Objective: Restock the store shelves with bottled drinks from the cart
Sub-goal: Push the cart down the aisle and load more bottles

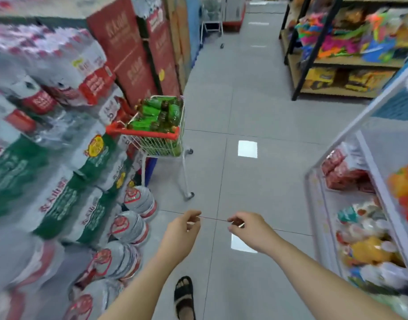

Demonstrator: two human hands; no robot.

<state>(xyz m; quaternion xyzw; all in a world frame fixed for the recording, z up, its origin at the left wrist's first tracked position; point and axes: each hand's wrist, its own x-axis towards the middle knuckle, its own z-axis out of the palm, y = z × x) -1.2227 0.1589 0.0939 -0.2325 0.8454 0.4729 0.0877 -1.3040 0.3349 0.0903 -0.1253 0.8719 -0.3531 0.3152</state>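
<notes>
So this looks like the walk-up stage, nothing has been grabbed yet as far as I can tell. The cart (160,140) is parked up ahead at the left edge of the aisle, right beside the big stack of water packs (48,93), and the green bottles (161,114) are heaped in its basket up to the rim, lying on their sides. Both hands are out in front over the bare floor, well short of the cart: the left hand (182,229) has its fingers loosely curled with nothing in them, and the right hand (249,229) is pretty much the same, thumb and forefinger near each other. There's a tiny pale glint by the right fingertips, and I honestly can't say if it's a nail or something small. My guess for the next move: close the gap to the cart, then either take the red handle (143,132) or pick a bottle off the top. Which shelf the drinks belong on isn't clear. The white shelf unit (369,158) on the right is cut off by the frame edge, and its contents are blurry. The labels on the left are smeared too, and only one sandalled foot (184,296) shows.
</notes>
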